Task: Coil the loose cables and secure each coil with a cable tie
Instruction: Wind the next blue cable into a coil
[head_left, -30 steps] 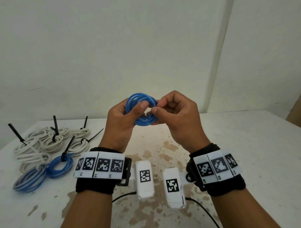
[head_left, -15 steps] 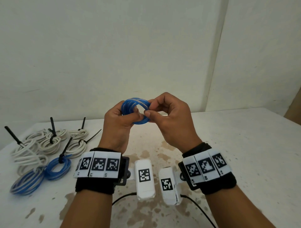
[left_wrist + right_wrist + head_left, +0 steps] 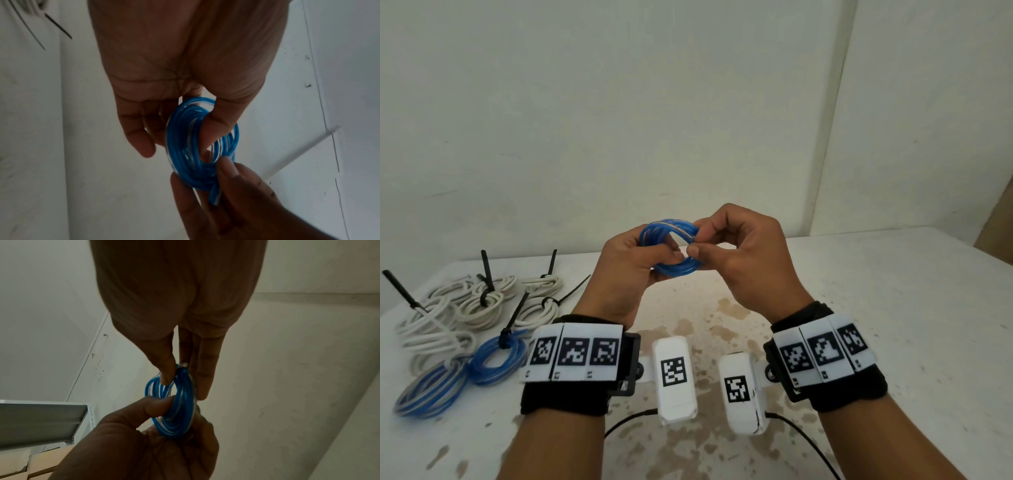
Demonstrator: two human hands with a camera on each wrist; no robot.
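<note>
A small coil of blue cable with a pale stripe [image 3: 677,270] is held in the air above the table between both hands. My left hand [image 3: 650,255] grips its left side, thumb through the ring and fingers curled behind. My right hand [image 3: 695,242] pinches the right rim between thumb and index finger. In the left wrist view the coil [image 3: 179,139] wraps my left thumb, and a short loose cable end [image 3: 214,197] sticks out by the right fingertips [image 3: 226,164]. In the right wrist view the coil [image 3: 182,404] sits between the right fingertips above and the left thumb below. No cable tie is on it.
At the table's left lie several white coils [image 3: 482,303] and a blue coil [image 3: 498,358], each bound with a black cable tie [image 3: 515,313]. A blue-and-white coil [image 3: 431,390] lies nearest the left edge. The stained white table [image 3: 893,308] meets a wall behind.
The coil has tipped from nearly face-on to flatter. My right thumb and index finger have shifted along its right rim. Both hands have drifted slightly left.
</note>
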